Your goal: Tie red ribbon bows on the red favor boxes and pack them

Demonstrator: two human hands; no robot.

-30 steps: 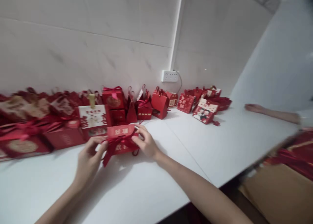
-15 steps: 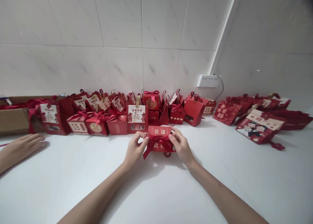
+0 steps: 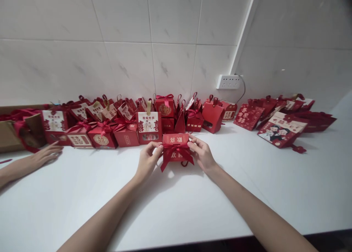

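Behind everything, a pale, grey-veined tiled wall (image 3: 126, 69) spans the scene; before it extends your white bench (image 3: 165, 215). Along the back of the bench stand many red gift boxes (image 3: 128, 136), flanked at the far left by a cardboard carton (image 3: 7, 140). Further right, a separate cluster includes a tilted box with two cartoon figures (image 3: 282, 131). At the left, another person's hand (image 3: 45, 156) lies on the bench. Your left hand (image 3: 148, 159) and right hand (image 3: 203, 155) flank the red box (image 3: 176, 138), centred just in front of the row. Your left fingers pinch its left edge; your right thumb and fingers pinch its right edge. Whether they grip card or ribbon, you cannot tell. Smaller details: a white socket block (image 3: 229, 82) on the wall, a ribbon bow (image 3: 178, 148) across the held box, and a dark red loop (image 3: 184, 165) below it.
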